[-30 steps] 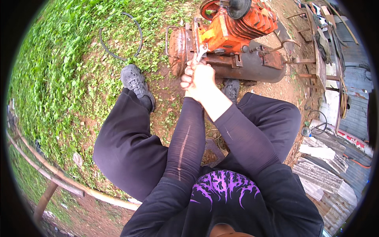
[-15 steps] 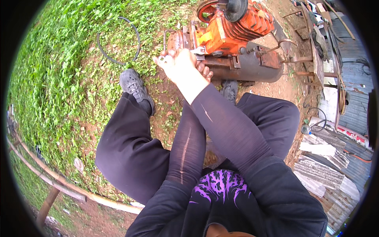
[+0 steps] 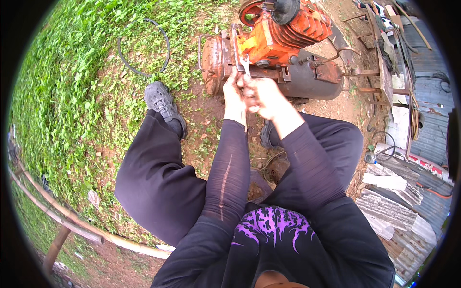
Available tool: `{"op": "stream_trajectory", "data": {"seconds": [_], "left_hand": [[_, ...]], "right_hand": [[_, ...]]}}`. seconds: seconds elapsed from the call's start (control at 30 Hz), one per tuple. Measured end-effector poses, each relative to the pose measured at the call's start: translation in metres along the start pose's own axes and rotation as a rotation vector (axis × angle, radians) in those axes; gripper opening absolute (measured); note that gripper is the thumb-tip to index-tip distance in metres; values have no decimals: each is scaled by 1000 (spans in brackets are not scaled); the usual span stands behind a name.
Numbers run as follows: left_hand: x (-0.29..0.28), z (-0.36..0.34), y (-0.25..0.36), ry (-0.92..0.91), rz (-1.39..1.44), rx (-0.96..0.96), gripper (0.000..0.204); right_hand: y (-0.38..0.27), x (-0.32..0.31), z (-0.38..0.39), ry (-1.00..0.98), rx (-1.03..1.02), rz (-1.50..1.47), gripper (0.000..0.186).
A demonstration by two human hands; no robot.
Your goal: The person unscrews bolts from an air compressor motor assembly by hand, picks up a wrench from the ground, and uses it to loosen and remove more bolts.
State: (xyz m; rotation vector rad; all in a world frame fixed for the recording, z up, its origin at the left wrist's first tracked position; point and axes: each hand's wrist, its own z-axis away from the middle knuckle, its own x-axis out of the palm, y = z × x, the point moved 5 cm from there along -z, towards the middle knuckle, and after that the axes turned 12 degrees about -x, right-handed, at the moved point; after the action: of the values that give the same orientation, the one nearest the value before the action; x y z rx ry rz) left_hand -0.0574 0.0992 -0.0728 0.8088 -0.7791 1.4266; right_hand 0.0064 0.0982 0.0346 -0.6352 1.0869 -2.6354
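Nearest, a seated person is wearing a black shirt (image 3: 230, 261) with a jagged purple print across the chest, and dark trousers (image 3: 153, 182) are covering the widely parted knees. Both forearms are reaching forward in thin dark sleeves (image 3: 225, 168), the left one showing a long pale run in the fabric.

Past the cuffs, the bare hands are meeting close together. The right hand (image 3: 264, 98) is curling into a fist, clamping the near end of a silvery open-end wrench (image 3: 246, 66). The left hand (image 3: 234, 96) is bending its fingers just beside it; whether they are also gripping the wrench, I cannot tell. The wrench is pointing away from the person, its far jaw lying against the lower edge of an orange, finned compressor pump (image 3: 283, 41).

That pump is sitting on a dark, rust-stained air tank (image 3: 314, 86), which is lying sideways on bare soil. A grey shoe (image 3: 163, 102) is resting on the ground to the left.

Farther out, a thin black belt loop (image 3: 168, 48) is lying in the green grass (image 3: 72, 96), and corrugated sheets (image 3: 386, 211) are lying at the right.
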Motion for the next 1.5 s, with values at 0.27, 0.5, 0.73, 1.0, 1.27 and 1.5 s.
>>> {"op": "stream_trajectory", "data": {"seconds": [0.27, 0.5, 0.73, 1.0, 1.27, 1.5], "left_hand": [[19, 16, -5, -198, 115, -59, 34], [12, 15, -1, -35, -15, -25, 29], [-4, 9, -9, -413, 172, -255, 32], [9, 11, -27, -612, 69, 69, 30], [-6, 8, -7, -702, 77, 82, 29], [-9, 3, -7, -58, -47, -97, 27]], "right_hand": [[-55, -55, -5, 256, -483, 877, 23], [12, -18, -6, 157, -483, 474, 16], [36, 34, -16, 162, -97, -187, 17], [17, 73, -110, -130, -407, -832, 31], [20, 89, -43, -107, -294, -655, 25], [0, 28, 19, 186, -390, 115, 22]]}}
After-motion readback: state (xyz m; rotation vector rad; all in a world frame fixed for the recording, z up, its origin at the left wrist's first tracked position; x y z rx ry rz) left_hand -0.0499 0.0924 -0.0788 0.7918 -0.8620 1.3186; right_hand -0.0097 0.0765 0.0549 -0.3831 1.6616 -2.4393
